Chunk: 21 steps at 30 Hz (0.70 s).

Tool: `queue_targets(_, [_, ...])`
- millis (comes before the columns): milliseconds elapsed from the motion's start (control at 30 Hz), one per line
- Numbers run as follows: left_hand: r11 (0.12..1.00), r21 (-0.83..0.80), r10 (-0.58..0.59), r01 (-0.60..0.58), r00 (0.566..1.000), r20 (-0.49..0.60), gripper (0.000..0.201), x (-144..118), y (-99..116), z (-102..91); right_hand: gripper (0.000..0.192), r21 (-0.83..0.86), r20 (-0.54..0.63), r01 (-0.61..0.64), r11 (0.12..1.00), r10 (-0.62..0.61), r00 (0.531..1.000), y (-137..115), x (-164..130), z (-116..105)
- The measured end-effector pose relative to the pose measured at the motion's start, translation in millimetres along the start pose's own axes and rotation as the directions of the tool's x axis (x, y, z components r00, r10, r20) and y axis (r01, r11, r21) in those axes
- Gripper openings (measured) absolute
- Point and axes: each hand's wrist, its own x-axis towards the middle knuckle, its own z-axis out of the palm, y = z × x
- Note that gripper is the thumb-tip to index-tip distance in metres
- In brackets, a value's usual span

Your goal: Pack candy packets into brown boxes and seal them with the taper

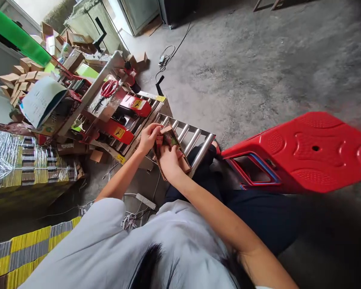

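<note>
**Two hands on a small box at the roller table**

Cardboard, brown and printed inside, makes up the small box [172, 149] held over the near end of the roller table [195, 138]. The left hand [149, 137] pinches the box's upper flap with curled fingers; the right hand [168, 160] is closed around its lower side, just beside the steel rollers. Further along the table sit red machine parts [118, 131], and red scissors [109, 88] lie on the metal frame above. A red plastic stool [307, 152] lies tipped on the concrete floor to the right. Wrapped stacks of flat packs [21, 160] stand at the left.
</note>
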Motion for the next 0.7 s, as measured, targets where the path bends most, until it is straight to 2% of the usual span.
queue_targets(67, [0.982,0.186,0.013,-0.019,0.999,0.030,0.023,3,4,3.0,0.046,0.062,-0.029,0.034,0.997,-0.032,0.999,8,-5,-1])
queue_targets(133, [0.930,0.363,0.036,-0.053,0.998,0.054,0.018,5,6,6.5,0.038,0.198,-0.081,0.094,0.976,-0.079,0.994,20,-11,-3])
queue_targets(233, [0.858,0.504,0.070,-0.099,0.995,0.077,0.016,6,10,11.5,0.031,0.399,-0.182,0.150,0.905,-0.082,0.980,34,-18,-7])
queue_targets(300, [0.859,0.502,0.075,-0.102,0.994,0.074,0.016,6,10,13.3,0.035,0.454,-0.256,0.116,0.884,0.005,0.967,34,-20,-7])
queue_targets(367, [0.907,0.417,0.042,-0.065,0.997,0.062,0.015,6,7,13.1,0.040,0.427,-0.295,0.088,0.900,0.047,0.954,29,-21,-5])
queue_targets(400, [0.937,0.347,0.011,-0.030,0.998,0.055,0.015,6,5,12.4,0.043,0.388,-0.277,0.088,0.917,0.025,0.961,26,-21,-4])
queue_targets(467, [0.978,0.202,-0.050,0.040,0.998,0.045,0.017,7,2,10.5,0.046,0.298,-0.167,0.099,0.949,-0.051,0.985,21,-18,-3])
queue_targets(533, [0.989,0.132,-0.066,0.060,0.997,0.043,0.021,8,-1,9.2,0.049,0.239,-0.057,0.093,0.967,-0.081,0.995,19,-14,-1])
queue_targets(600, [0.985,0.172,-0.037,0.026,0.997,0.061,0.024,10,-1,9.4,0.050,0.239,-0.024,0.097,0.966,-0.093,0.995,23,-9,0])
queue_targets(700, [0.937,0.348,-0.015,-0.030,0.992,0.128,0.024,16,-1,13.3,0.045,0.352,-0.059,0.165,0.922,-0.154,0.986,33,-7,-2])
